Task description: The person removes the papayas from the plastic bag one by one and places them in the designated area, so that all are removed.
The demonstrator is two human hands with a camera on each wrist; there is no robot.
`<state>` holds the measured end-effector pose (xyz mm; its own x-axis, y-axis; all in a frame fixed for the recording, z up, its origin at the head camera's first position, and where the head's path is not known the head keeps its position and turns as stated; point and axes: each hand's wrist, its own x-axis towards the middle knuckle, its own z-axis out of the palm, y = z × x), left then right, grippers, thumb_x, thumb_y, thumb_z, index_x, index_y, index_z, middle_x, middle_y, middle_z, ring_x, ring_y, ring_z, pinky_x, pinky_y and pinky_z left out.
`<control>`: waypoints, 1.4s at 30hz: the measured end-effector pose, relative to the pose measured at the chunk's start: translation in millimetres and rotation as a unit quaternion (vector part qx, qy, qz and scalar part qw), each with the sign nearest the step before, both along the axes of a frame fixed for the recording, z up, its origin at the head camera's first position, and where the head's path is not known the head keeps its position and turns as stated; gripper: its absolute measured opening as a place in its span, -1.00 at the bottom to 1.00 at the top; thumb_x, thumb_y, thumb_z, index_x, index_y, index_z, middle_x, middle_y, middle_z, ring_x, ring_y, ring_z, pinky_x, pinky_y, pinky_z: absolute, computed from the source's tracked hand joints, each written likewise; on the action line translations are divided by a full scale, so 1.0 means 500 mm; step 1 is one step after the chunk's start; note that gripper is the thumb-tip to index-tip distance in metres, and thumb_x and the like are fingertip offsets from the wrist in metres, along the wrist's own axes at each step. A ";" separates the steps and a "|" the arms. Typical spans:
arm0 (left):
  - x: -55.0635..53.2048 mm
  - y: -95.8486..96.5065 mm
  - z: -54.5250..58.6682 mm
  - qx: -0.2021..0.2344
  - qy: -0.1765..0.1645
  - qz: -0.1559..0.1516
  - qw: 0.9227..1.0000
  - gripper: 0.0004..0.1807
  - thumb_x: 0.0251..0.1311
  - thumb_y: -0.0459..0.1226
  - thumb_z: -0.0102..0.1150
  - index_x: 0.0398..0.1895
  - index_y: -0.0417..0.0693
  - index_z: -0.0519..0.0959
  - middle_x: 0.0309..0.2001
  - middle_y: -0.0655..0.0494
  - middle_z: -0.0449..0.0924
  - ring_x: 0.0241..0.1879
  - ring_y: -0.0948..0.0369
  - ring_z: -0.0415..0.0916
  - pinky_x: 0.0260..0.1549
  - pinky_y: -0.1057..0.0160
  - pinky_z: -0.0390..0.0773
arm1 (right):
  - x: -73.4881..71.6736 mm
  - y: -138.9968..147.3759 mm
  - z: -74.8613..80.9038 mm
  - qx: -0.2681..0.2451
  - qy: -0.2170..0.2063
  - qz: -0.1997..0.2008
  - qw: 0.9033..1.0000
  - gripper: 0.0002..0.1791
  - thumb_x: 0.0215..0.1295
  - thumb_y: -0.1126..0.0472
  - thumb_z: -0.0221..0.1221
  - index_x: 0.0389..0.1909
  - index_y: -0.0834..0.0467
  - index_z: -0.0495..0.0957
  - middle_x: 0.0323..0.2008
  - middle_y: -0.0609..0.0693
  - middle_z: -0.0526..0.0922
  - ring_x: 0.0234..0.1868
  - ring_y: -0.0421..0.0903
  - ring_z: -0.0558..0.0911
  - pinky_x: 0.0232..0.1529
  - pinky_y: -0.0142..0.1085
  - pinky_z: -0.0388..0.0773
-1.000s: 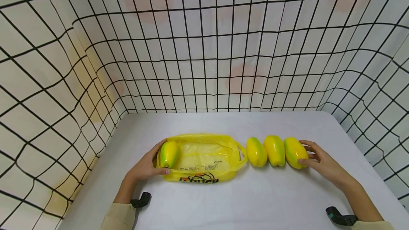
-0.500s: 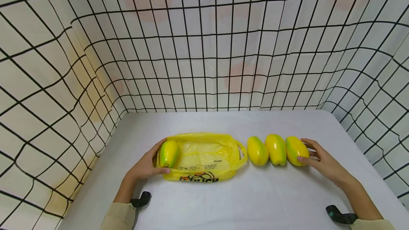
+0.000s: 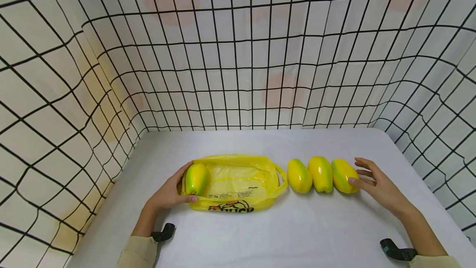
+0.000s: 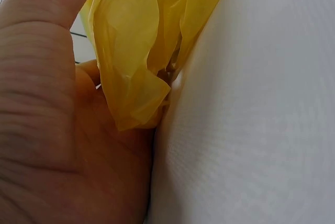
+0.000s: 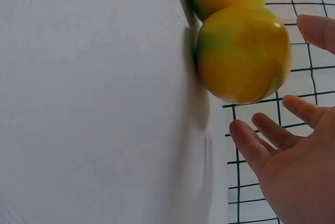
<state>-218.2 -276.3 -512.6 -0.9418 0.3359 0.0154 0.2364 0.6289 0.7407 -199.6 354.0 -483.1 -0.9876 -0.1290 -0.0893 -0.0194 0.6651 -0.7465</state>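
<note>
A yellow plastic bag (image 3: 238, 183) lies on its side with its mouth spread wide. My left hand (image 3: 169, 189) holds its left end, the thumb along the near edge and the other fingers behind. In the left wrist view the crumpled bag end (image 4: 131, 51) sits inside the hand's curve. One yellow-green mango (image 3: 197, 179) lies at the bag's left end, beside that hand. To the right, three similar mangoes stand in a row: a left one (image 3: 299, 176), a middle one (image 3: 320, 174) and a right one (image 3: 343, 175). My right hand (image 3: 379, 185) is beside the right mango, fingers spread and holding nothing.
A white table (image 3: 279, 235) bears everything. White walls with a black grid (image 3: 253, 69) enclose it at the back and sides. Black wrist devices (image 3: 163, 233) sit on both forearms.
My right hand has loosened from the right mango and drawn slightly to the right, its fingers spreading. The left hand and bag have stayed put.
</note>
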 end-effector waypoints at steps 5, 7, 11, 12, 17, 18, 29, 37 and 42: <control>-0.001 0.002 0.000 0.003 -0.002 0.002 1.000 0.25 -0.23 0.12 0.53 0.53 0.38 -0.08 0.51 0.10 0.06 0.44 -0.03 0.10 0.38 -0.30 0.05 | 0.005 -0.002 0.014 0.008 0.074 0.001 0.997 -0.17 0.38 -0.10 0.11 0.53 -0.02 -0.07 0.44 0.24 0.14 0.29 0.32 0.29 0.00 -0.64 0.47; -0.001 0.002 -0.001 0.005 -0.002 0.003 1.000 0.26 -0.24 0.12 0.53 0.53 0.38 -0.08 0.51 0.11 0.06 0.45 -0.02 0.10 0.38 -0.30 0.05 | 0.007 -0.005 0.023 0.007 0.099 0.000 0.995 -0.21 0.39 -0.06 0.12 0.52 -0.07 -0.03 0.43 0.19 0.17 0.29 0.27 0.28 -0.12 -0.85 0.26; -0.001 0.001 -0.001 0.004 -0.001 0.002 1.000 0.26 -0.23 0.12 0.53 0.53 0.39 -0.09 0.51 0.11 0.06 0.45 -0.02 0.09 0.39 -0.30 0.05 | 0.010 -0.015 0.040 0.001 0.130 -0.003 0.991 -0.24 0.38 0.01 0.15 0.50 -0.10 0.01 0.41 0.14 0.21 0.31 -0.11 0.30 -0.06 -0.88 0.21; -0.001 0.001 -0.002 0.004 0.000 0.003 1.000 0.26 -0.23 0.12 0.53 0.53 0.40 -0.09 0.51 0.11 0.06 0.45 -0.02 0.09 0.39 -0.30 0.05 | 0.009 -0.018 0.044 -0.003 0.135 -0.003 0.991 -0.25 0.38 0.03 0.15 0.50 -0.10 0.03 0.40 0.13 0.22 0.29 -0.22 0.29 -0.04 -0.88 0.22; -0.002 0.000 0.000 -0.003 0.007 0.001 1.000 0.25 -0.22 0.13 0.52 0.53 0.41 -0.09 0.52 0.12 0.05 0.46 -0.03 0.08 0.38 -0.31 0.05 | 0.007 -0.034 0.060 -0.037 0.160 0.004 0.986 -0.30 0.38 0.14 0.17 0.47 -0.04 0.10 0.37 0.14 0.25 0.20 -0.47 0.28 0.03 -0.84 0.26; -0.002 0.000 0.001 -0.005 0.009 0.001 1.000 0.25 -0.22 0.14 0.51 0.54 0.41 -0.08 0.52 0.13 0.06 0.46 -0.02 0.08 0.38 -0.31 0.05 | 0.006 -0.037 0.063 -0.042 0.164 0.007 0.986 -0.30 0.38 0.16 0.16 0.47 -0.02 0.10 0.36 0.15 0.25 0.21 -0.46 0.29 0.03 -0.83 0.27; 0.002 0.003 0.002 -0.009 0.002 0.004 1.000 0.27 -0.25 0.15 0.53 0.54 0.40 -0.09 0.52 0.10 0.05 0.47 -0.03 0.07 0.38 -0.30 0.05 | -0.007 -0.080 0.085 -0.078 0.149 0.007 0.986 -0.33 0.39 0.14 0.15 0.45 0.04 0.12 0.38 0.10 0.25 0.26 -0.23 0.32 -0.01 -0.82 0.32; 0.003 0.004 0.002 -0.005 0.002 0.005 1.000 0.28 -0.27 0.14 0.53 0.54 0.40 -0.09 0.52 0.10 0.06 0.47 -0.04 0.07 0.39 -0.30 0.04 | -0.011 -0.111 0.094 -0.095 0.138 0.020 0.986 -0.33 0.39 0.10 0.15 0.44 0.03 0.13 0.41 0.05 0.23 0.31 -0.05 0.30 0.03 -0.79 0.33; 0.002 0.002 -0.001 -0.011 0.010 0.003 1.000 0.29 -0.26 0.17 0.52 0.54 0.41 -0.11 0.52 0.11 0.04 0.48 -0.04 0.05 0.39 -0.31 0.02 | -0.015 -0.130 0.096 -0.112 0.146 0.035 0.982 -0.36 0.39 0.13 0.15 0.42 0.02 0.17 0.39 0.03 0.25 0.32 -0.06 0.30 0.08 -0.76 0.34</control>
<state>-217.3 -275.1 -513.0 -0.9436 0.3298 0.0278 0.2473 0.6466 0.7216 -206.9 289.2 -435.1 -0.9546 -0.1822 0.2356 -0.2952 0.4737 -0.8298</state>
